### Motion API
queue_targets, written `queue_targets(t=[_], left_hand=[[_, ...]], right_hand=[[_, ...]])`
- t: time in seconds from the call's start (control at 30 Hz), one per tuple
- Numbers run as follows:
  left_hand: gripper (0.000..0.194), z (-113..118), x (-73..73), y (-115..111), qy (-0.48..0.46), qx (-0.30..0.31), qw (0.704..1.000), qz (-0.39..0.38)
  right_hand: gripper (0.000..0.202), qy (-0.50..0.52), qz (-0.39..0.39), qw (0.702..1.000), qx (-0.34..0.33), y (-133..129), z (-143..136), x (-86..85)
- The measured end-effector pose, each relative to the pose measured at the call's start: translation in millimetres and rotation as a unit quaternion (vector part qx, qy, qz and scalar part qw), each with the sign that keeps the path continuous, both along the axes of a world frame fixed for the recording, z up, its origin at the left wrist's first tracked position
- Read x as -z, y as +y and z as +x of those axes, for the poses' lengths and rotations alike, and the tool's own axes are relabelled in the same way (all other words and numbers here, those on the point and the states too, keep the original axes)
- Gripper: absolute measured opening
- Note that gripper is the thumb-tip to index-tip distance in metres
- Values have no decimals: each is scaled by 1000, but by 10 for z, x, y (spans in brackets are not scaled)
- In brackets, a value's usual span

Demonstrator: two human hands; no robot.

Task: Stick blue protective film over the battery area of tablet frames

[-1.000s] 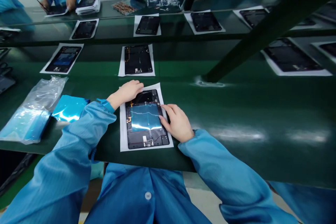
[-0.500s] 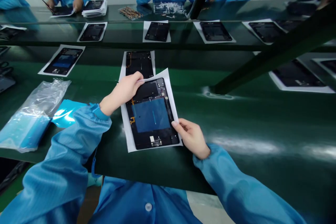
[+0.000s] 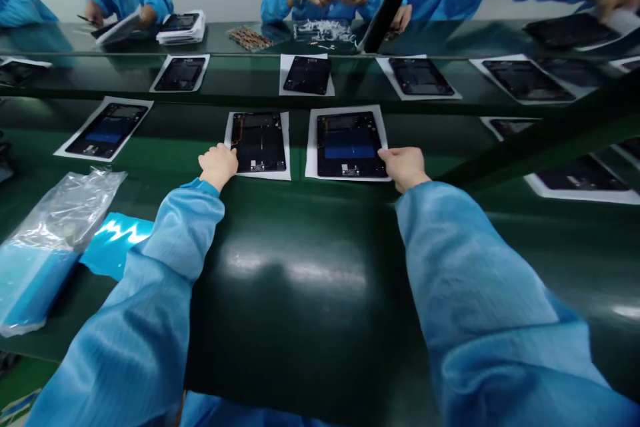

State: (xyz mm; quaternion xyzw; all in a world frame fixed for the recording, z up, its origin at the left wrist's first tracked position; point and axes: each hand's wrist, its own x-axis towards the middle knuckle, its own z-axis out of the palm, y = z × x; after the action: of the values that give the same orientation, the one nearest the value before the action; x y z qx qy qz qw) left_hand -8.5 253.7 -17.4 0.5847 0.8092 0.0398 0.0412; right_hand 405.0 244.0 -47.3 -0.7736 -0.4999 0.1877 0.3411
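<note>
"What's on the green surface (image 3: 295,327)?"
"At left, a clear bag (image 3: 65,220) of blue material. Ahead, on white sheets (image 3: 312,153), the blue-patched tablet (image 3: 349,145), with the plain tablet (image 3: 260,143) just left of it."
"What's being held?"
"The right hand (image 3: 404,168) pinches the blue-patched one's right edge, sheet included. The left hand (image 3: 219,165) curls at the plain one's left side; whether it grips, I can't tell."

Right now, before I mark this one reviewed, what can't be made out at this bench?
In the head view:
Left hand: fingertips, hidden by its own knuckles.
Right hand: most fingers, hidden by the hand itself.
Blue-patched panel: component markings, too small.
Clear bag: left end, cut off by picture edge.
Panel at right: middle, hidden by dark pole.
</note>
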Motion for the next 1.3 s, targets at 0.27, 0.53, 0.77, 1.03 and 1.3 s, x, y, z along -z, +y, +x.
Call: queue_targets(t=[0.27, 0.53, 0.77, 1.03, 1.3], left_hand=[[31, -39, -1, -38, -19, 22, 999, 43], [17, -212, -397, -94, -114, -1, 983, 143], [18, -505, -454, -1380, -300, 1, 936, 185], [25, -300, -198, -3053, -347, 65, 933, 61], [51, -1194, -475, -2883, 22, 92, 993, 67]], right_hand=[[35, -101, -2, 995, 17, -172, -113, -57], [35, 233, 5, 952, -199, -972, -1276, -107], [51, 493, -143, 813, -277, -1608, -1815, -277], [37, 562, -194, 761, -260, -2512, -1625, -300], [54, 291, -196, 891, -288, -2764, -1055, -306]])
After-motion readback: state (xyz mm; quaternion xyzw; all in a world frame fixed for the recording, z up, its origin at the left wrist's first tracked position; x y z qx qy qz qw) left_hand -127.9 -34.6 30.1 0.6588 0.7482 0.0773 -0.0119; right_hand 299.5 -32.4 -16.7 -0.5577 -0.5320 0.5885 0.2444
